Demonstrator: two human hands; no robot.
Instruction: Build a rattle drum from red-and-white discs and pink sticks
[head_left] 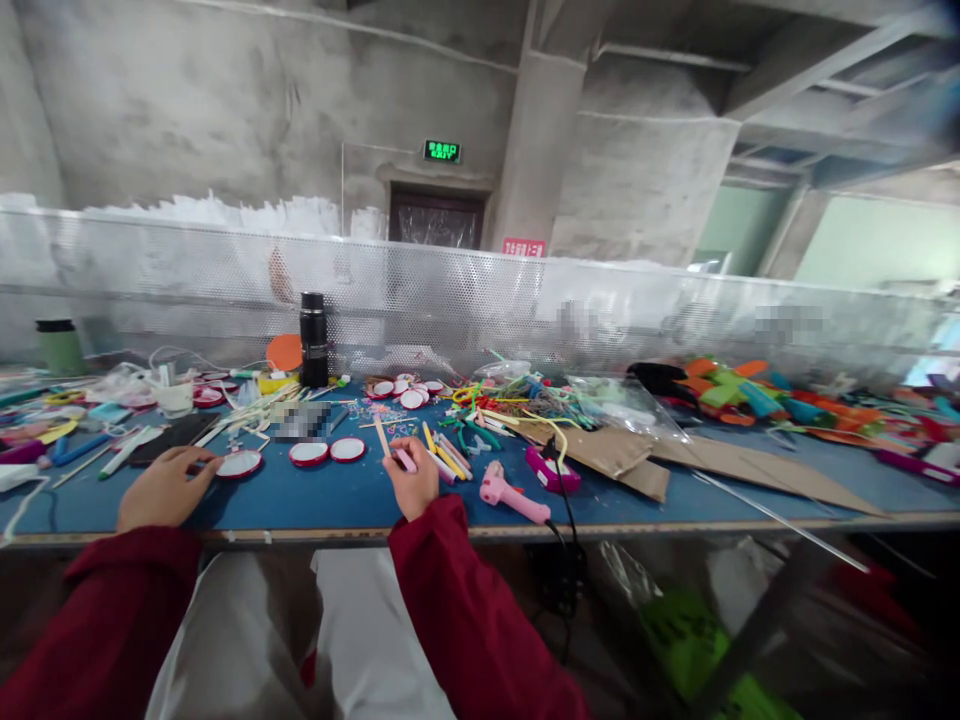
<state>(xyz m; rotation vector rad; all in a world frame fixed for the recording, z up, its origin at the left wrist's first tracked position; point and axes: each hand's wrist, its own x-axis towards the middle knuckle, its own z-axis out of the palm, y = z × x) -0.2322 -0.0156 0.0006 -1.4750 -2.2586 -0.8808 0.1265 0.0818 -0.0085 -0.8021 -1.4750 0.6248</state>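
My left hand point(166, 487) rests at the table's left front, its thumb and forefinger closed at the near-left edge of a white disc with a red rim point(240, 464). My right hand point(414, 480) is closed around a thin pale stick point(380, 437) that points up and away. A short pink piece point(406, 459) also shows between its fingers; its kind is unclear. Two more red-rimmed discs, one point(309, 455) beside the other point(348, 450), lie between my hands. Several coloured markers point(448, 455) lie just right of my right hand.
A pink glue gun point(514, 494) lies near the front edge, beside a purple device point(553, 469) with a cable. Cardboard point(757, 467) lies at the right. A black bottle point(313, 340) stands behind. Loose craft pieces point(517, 403) line the back, before a perforated screen point(457, 310).
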